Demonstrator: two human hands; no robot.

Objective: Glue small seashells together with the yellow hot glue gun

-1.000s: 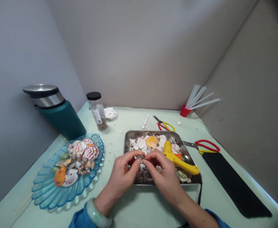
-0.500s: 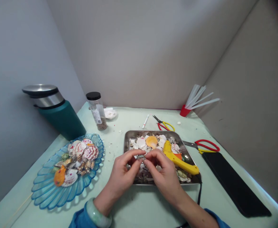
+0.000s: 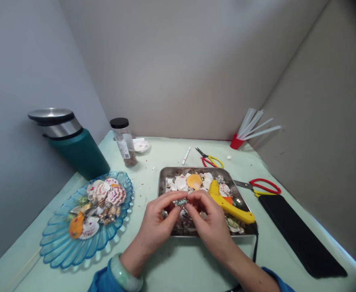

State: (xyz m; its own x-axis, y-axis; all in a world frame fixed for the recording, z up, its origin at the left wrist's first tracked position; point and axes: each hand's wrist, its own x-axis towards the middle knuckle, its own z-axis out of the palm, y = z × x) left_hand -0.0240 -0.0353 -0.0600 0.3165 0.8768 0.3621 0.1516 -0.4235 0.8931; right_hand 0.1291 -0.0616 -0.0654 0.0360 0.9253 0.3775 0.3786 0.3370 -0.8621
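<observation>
Between the fingertips of both hands is a small grey-green, ridged piece that looks like a spiral shell (image 3: 180,202). My left hand (image 3: 159,217) pinches its left end with thumb and forefinger. At the other end, the thumb and forefinger of my right hand (image 3: 209,219) close on it. Both hands hover over the front of a metal tray (image 3: 162,178) full of shells, hiding part of its contents. Lying across the tray's right side, close to my right hand, is a yellow hot glue gun (image 3: 232,209). An orange scallop shell (image 3: 194,182) shows behind my fingers.
To the left stands a blue scalloped dish (image 3: 53,245) with painted shells, beside a teal bottle (image 3: 80,152). A clear jar (image 3: 123,142) and a white marker (image 3: 186,155) are behind. Scissors (image 3: 210,158), larger scissors (image 3: 258,186), a black slab (image 3: 302,235) and a red cup (image 3: 237,142) with glue sticks sit rightward.
The small shell has turned slightly between my fingertips, and more of its ridged side shows. Both hands stay almost in the same place.
</observation>
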